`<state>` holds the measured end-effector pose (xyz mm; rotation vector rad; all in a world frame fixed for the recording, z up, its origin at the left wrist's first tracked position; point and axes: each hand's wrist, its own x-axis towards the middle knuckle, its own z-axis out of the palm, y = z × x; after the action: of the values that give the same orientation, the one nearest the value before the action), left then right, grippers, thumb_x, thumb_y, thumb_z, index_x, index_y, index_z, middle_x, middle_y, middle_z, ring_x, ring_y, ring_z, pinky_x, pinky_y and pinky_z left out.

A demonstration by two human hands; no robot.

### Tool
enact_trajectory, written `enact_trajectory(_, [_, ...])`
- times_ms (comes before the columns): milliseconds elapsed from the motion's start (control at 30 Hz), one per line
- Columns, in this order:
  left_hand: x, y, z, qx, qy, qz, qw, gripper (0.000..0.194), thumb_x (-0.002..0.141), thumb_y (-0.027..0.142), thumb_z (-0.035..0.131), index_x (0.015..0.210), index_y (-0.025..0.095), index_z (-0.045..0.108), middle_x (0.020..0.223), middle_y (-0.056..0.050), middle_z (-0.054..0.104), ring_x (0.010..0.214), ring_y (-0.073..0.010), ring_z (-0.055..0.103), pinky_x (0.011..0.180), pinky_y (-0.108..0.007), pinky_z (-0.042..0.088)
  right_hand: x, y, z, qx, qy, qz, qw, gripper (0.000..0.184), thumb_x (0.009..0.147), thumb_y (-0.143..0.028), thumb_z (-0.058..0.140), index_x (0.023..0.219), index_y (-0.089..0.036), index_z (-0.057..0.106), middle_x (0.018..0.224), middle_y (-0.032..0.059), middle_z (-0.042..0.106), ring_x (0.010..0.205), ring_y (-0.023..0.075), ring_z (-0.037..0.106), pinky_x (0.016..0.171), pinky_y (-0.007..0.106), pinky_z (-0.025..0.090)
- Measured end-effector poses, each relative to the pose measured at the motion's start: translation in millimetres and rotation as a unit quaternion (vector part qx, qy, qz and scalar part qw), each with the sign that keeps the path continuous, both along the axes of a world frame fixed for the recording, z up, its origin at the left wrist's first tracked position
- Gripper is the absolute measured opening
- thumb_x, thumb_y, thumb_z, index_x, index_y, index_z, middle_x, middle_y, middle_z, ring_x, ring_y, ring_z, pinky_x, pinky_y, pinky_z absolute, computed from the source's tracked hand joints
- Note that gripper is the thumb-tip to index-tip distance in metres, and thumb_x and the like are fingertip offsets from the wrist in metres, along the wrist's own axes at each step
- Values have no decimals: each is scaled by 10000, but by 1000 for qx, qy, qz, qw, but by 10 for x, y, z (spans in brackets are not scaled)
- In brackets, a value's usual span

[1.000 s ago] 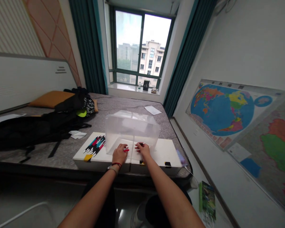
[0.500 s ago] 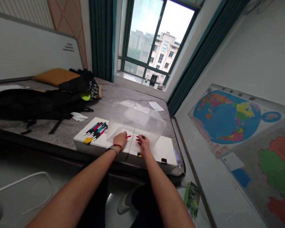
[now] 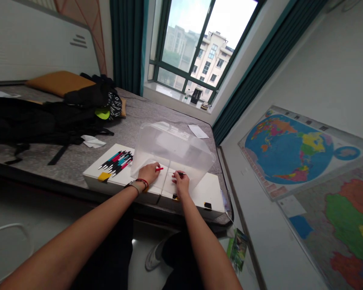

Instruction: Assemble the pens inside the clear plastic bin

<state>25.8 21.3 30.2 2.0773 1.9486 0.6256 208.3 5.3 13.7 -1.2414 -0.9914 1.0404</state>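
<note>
left hand (image 3: 149, 174): fingers closed round a slim red piece (image 3: 159, 169), its end poking out to the right. right hand (image 3: 181, 184), near it: fingertips narrow, pinching a slim dark piece (image 3: 182, 174). both low over white boxes (image 3: 211, 188); translucent bin (image 3: 175, 143) rises on the far side. pens (image 3: 117, 162) lie in a loose pile at left, just beyond yellow tape (image 3: 104, 177).

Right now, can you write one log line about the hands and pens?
left hand: holds red piece; right hand: holds dark piece; pens: piled on white box; clear bin: right of pens
</note>
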Motion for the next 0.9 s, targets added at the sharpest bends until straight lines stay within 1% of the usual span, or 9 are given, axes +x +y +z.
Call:
enact_trajectory(67, [-4, 84, 6, 5, -8, -53, 999, 318, 868, 470, 474, 1047, 286, 662, 949, -41, 710, 857, -198, 640, 692, -260, 414, -6, -14, 14, 5, -9, -1, 1000, 324, 732, -405, 682, 937, -166, 607, 846, 70, 683, 786, 188, 675, 584, 265, 569])
enact_trajectory(133, [29, 147, -1, 0, -10, -97, 995, 362, 842, 547, 500, 1041, 298, 671, 954, -33, 713, 877, -194, 636, 716, -256, 413, -15, -33, 26, 11, -29, -3, 1000, 327, 745, -407, 673, 957, -168, 609, 851, 68, 678, 810, 195, 675, 607, 278, 578])
enact_trajectory(233, [125, 181, -34, -13, 1, -120, 993, 408, 788, 609, 552, 1015, 298, 687, 962, -41, 713, 899, -206, 631, 746, -265, 410, -42, -67, 36, 30, -72, -24, 997, 301, 776, -402, 641, 968, -173, 603, 848, 60, 666, 809, 191, 668, 622, 284, 583])
enact_trajectory(300, [189, 170, -57, -16, 1, -127, 992, 371, 808, 579, 547, 997, 298, 697, 981, -44, 709, 918, -209, 625, 752, -268, 405, -67, -88, 38, 41, -99, -49, 993, 278, 801, -390, 612, 977, -176, 594, 857, 59, 657, 806, 187, 661, 620, 280, 580])
enact_trajectory(367, [229, 147, -67, -15, -4, -134, 991, 312, 854, 506, 517, 1006, 303, 698, 994, -42, 702, 930, -205, 618, 749, -267, 401, -90, -103, 41, 48, -123, -67, 989, 258, 823, -376, 583, 989, -178, 587, 878, 64, 651, 811, 185, 653, 620, 275, 573])
enact_trajectory(467, [236, 105, -56, -14, -7, -136, 991, 282, 902, 419, 467, 1000, 290, 697, 972, -42, 688, 917, -193, 610, 734, -263, 397, -114, -121, 47, 61, -174, -77, 980, 230, 843, -351, 551, 991, -182, 600, 931, 76, 651, 822, 181, 636, 641, 270, 559])
enact_trajectory(567, [209, 60, -29, -15, -15, -127, 992, 285, 916, 404, 451, 968, 260, 691, 965, -44, 659, 895, -172, 604, 712, -251, 398, -131, -141, 59, 85, -259, -73, 959, 207, 858, -310, 521, 980, -185, 632, 985, 82, 649, 882, 183, 613, 684, 267, 535])
enact_trajectory(733, [155, 0, 2, -7, -18, -99, 995, 248, 909, 343, 466, 965, 252, 690, 1072, -39, 606, 858, -145, 600, 659, -239, 393, -174, -165, 65, 127, -382, -28, 915, 185, 838, -178, 504, 942, -182, 656, 919, 60, 658, 870, 182, 595, 807, 306, 484])
enact_trajectory(900, [29, 80, 17, 3, -1, -133, 991, 242, 903, 321, 470, 916, 237, 697, 966, -41, 624, 853, -157, 601, 679, -244, 395, -229, -163, 33, 128, -462, 8, 877, 204, 814, -99, 505, 921, -177, 661, 899, 63, 657, 888, 198, 577, 850, 315, 446])
